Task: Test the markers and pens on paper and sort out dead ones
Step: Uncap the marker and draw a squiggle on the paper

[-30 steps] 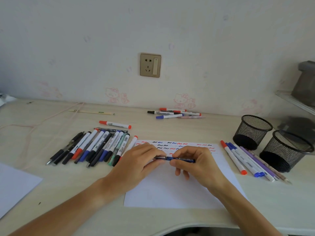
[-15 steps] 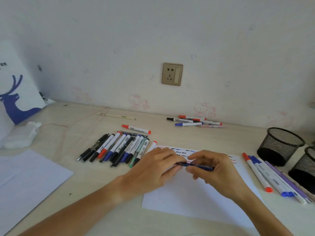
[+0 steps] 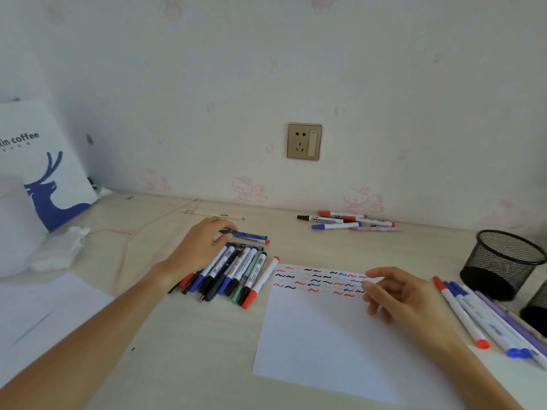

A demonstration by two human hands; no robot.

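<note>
A blue pen (image 3: 247, 234) is pinched by the left hand (image 3: 197, 247) near the desk's (image 3: 192, 350) far edge; the right hand (image 3: 405, 294) is held spread, empty, over the paper (image 3: 319, 335).

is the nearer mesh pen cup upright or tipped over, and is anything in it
Upright: the mesh cup stands on its base with its round rim facing up. No pens poke above the rim; its inside cannot be seen.
</note>
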